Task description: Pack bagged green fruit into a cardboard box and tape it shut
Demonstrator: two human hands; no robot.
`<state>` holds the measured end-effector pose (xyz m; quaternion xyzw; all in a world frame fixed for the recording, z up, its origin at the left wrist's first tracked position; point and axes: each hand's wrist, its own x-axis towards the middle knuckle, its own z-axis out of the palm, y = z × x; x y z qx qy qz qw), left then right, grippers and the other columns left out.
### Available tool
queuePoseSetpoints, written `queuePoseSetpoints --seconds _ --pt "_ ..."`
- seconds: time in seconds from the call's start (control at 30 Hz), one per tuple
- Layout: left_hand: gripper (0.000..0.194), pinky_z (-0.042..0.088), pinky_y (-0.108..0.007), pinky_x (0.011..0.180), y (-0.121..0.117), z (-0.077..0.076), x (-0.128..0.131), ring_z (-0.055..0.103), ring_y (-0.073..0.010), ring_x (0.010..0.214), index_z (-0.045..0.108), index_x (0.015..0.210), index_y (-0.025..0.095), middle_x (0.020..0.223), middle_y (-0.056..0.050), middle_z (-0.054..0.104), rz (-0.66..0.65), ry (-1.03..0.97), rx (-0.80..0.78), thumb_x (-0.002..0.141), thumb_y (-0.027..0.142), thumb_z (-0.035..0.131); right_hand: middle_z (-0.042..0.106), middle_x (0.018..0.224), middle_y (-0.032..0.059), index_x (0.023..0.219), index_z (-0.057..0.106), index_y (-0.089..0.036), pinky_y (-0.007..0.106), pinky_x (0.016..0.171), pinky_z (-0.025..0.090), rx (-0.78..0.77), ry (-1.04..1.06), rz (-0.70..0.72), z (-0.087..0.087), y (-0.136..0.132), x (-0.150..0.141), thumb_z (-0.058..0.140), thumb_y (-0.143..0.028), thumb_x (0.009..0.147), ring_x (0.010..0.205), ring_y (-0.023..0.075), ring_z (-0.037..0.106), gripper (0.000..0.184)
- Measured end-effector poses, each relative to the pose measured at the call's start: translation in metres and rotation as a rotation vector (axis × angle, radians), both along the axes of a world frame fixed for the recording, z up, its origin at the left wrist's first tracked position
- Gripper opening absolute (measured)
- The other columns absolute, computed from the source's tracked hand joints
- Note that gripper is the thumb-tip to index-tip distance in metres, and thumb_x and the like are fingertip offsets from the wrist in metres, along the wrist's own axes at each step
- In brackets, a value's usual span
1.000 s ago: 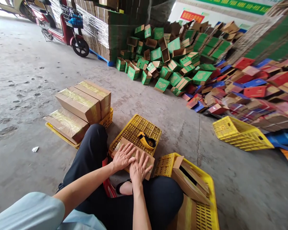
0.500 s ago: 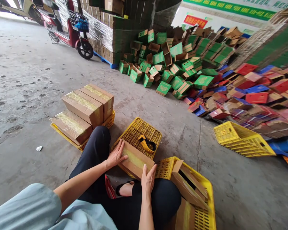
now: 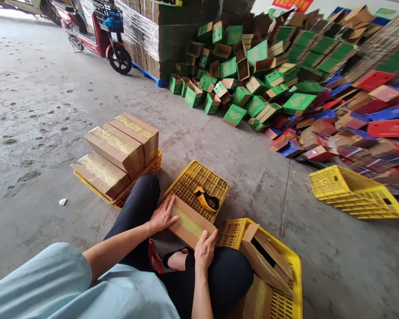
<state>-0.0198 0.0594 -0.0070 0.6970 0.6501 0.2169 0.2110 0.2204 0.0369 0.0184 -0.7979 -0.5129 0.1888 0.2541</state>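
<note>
A taped brown cardboard box (image 3: 189, 222) lies across the near side of an upturned yellow crate (image 3: 186, 175), between my two hands. My left hand (image 3: 162, 215) holds its left end, fingers along the top near the clear yellowish tape. Around the right end is my right hand (image 3: 205, 249), thumb on top and fingers over the far edge. Just beyond the box, a yellow tape dispenser (image 3: 206, 200) rests on the crate. The box's underside is hidden.
At left, several taped boxes (image 3: 118, 144) sit on another yellow crate (image 3: 156, 165). By my right knee, a yellow crate (image 3: 296, 270) holds an open-flapped box (image 3: 264, 261). Farther off are a yellow crate (image 3: 349, 195), heaped green boxes (image 3: 234, 114), red-blue boxes (image 3: 387, 127) and a red scooter (image 3: 96, 42).
The view has tilted down and turned slightly left, so the background sits a little differently. Both hands keep the same hold on the box, which stays in place on the crate.
</note>
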Motion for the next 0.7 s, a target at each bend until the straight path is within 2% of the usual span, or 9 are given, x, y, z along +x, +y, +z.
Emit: queuePoseSetpoints --seconds 0.1,0.2,0.27,0.3,0.4,0.5,0.6,0.7 --pt "0.091 0.048 -0.044 0.114 0.0 0.006 -0.002 0.036 -0.0364 0.154 0.007 0.169 0.016 0.173 -0.024 0.017 -0.012 0.043 0.017 0.102 0.065 0.044 0.042 0.156 0.0365 0.16 0.029 0.007 0.045 0.109 0.047 0.038 -0.062 0.042 0.001 -0.002 0.002 0.012 -0.069 0.102 0.139 0.0409 0.053 0.097" --pt "0.088 0.036 -0.05 0.123 -0.005 0.014 0.004 0.02 -0.0381 0.159 0.015 0.167 0.009 0.173 -0.025 0.012 -0.048 0.125 0.075 0.102 0.06 0.047 0.026 0.166 0.0339 0.159 0.031 0.007 0.059 0.121 0.031 0.097 -0.309 0.139 0.005 -0.01 -0.004 0.011 -0.06 0.106 0.154 0.0438 0.031 0.088" --pt "0.084 0.026 -0.057 0.127 -0.013 0.018 0.015 0.011 -0.0385 0.161 0.023 0.165 0.007 0.173 -0.024 0.013 -0.104 0.18 0.104 0.102 0.056 0.049 0.03 0.167 0.0293 0.161 0.034 0.002 0.07 0.122 0.02 0.084 -0.452 0.248 0.007 -0.016 -0.015 0.012 -0.053 0.108 0.156 0.0443 0.026 0.079" --pt "0.082 0.023 -0.059 0.127 -0.019 0.019 0.022 0.01 -0.0384 0.161 0.025 0.165 0.007 0.173 -0.023 0.015 -0.145 0.196 0.113 0.101 0.054 0.05 0.033 0.166 0.0275 0.161 0.034 -0.001 0.072 0.121 0.019 0.066 -0.494 0.306 0.008 -0.019 -0.022 0.014 -0.05 0.108 0.155 0.0441 0.027 0.075" --pt "0.072 0.023 -0.061 0.127 -0.037 0.018 0.043 0.01 -0.0405 0.161 0.031 0.163 0.009 0.172 -0.021 0.019 -0.253 0.204 0.129 0.102 0.041 0.051 0.034 0.168 0.0207 0.162 0.038 -0.008 0.068 0.121 0.024 0.008 -0.544 0.45 0.009 -0.027 -0.04 0.022 -0.04 0.108 0.156 0.044 0.025 0.064" --pt "0.066 0.026 -0.06 0.126 -0.047 0.017 0.052 0.012 -0.0404 0.161 0.033 0.163 0.014 0.172 -0.016 0.024 -0.339 0.197 0.137 0.101 0.027 0.049 0.032 0.171 0.0116 0.162 0.04 -0.02 0.069 0.122 0.024 -0.035 -0.57 0.521 0.008 -0.029 -0.049 0.027 -0.034 0.107 0.159 0.0436 0.017 0.058" --pt "0.067 0.027 -0.056 0.127 -0.043 0.02 0.048 0.016 -0.0381 0.16 0.034 0.163 0.015 0.172 -0.015 0.026 -0.379 0.174 0.12 0.101 0.031 0.052 0.03 0.172 0.0094 0.162 0.039 -0.022 0.07 0.122 0.023 -0.054 -0.589 0.535 0.01 -0.025 -0.049 0.031 -0.038 0.107 0.159 0.0446 0.016 0.058" --pt "0.064 0.027 -0.052 0.128 -0.035 0.025 0.036 0.022 -0.0328 0.16 0.038 0.162 0.02 0.171 -0.012 0.031 -0.364 0.137 0.103 0.102 0.037 0.053 0.032 0.171 0.0097 0.161 0.04 -0.022 0.069 0.121 0.025 -0.056 -0.58 0.542 0.014 -0.021 -0.041 0.027 -0.043 0.108 0.157 0.0442 0.021 0.059"
